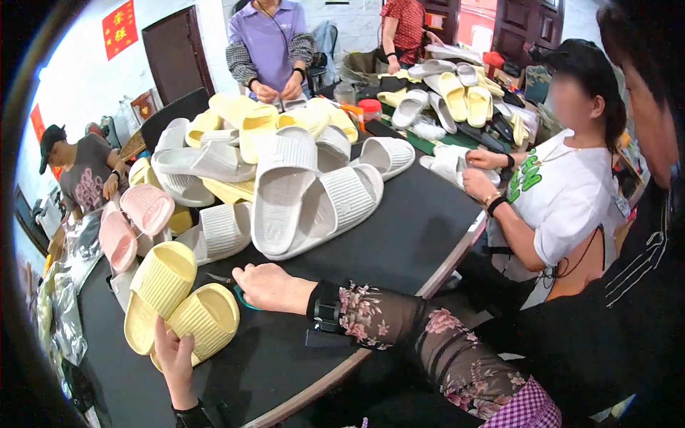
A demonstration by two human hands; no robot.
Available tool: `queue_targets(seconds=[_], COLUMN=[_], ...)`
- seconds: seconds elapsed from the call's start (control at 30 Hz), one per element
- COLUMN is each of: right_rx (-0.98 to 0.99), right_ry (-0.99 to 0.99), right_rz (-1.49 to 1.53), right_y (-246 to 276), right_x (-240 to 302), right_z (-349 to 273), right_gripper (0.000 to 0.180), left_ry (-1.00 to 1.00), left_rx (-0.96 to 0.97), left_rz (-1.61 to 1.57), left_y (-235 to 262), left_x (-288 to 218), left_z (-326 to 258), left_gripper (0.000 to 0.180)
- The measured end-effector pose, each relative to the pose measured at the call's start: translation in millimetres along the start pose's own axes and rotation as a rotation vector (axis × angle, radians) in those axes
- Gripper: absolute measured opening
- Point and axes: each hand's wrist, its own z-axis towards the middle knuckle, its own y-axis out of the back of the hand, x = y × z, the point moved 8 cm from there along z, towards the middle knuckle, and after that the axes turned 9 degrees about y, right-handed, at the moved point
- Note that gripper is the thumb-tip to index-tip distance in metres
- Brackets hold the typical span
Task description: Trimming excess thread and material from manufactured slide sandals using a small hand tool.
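A pair of pale yellow ribbed slippers (203, 321) lies side by side on the near left of the table. My left hand (176, 357) rests against their near edge, index finger and thumb extended, touching the place where the two slippers meet; its other fingers are mostly hidden. Just to the right, my right hand (265, 287) is closed around small scissors (244, 297) with a teal handle, mostly covered by the fingers. Beyond it stands a pair of light grey slippers (314, 203), one overlapping the other.
Yellow and white slippers (214, 160) heap up behind, with pink slippers (135, 225) at left. The black table (421, 228) has a pale edge. A person in white (556, 192) handles slippers at right; others work farther back. Clear plastic bags (64, 299) lie at the left edge.
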Motion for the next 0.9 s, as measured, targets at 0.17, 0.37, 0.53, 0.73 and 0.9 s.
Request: queue_targets(seconds=[0.17,0.37,0.53,0.73,0.9], right_rx=[0.023,-0.024,-0.017,0.221,-0.196], right_ry=[0.010,0.040,0.054,0.028,0.173], right_rz=[0.012,-0.005,0.040,0.010,0.202], right_y=[4,8,5,-25,-4], right_x=[3,2,0,-4,-3], right_z=[3,-1,-3,7,4], right_gripper=[0.027,0.028,0.027,0.031,0.043], left_ry=[-0.068,-0.064,-0.082,-0.121,-0.235], left_rx=[-0.005,-0.090,0.014,0.189,0.349], left_rz=[-0.048,-0.269,-0.381,-0.356,-0.128], left_y=[-2,1,-20,-100,-207], left_x=[-11,-24,-77,-135,-183], left_z=[-2,2,5,24,40], left_gripper=[0.069,0.066,0.058,0.057,0.059])
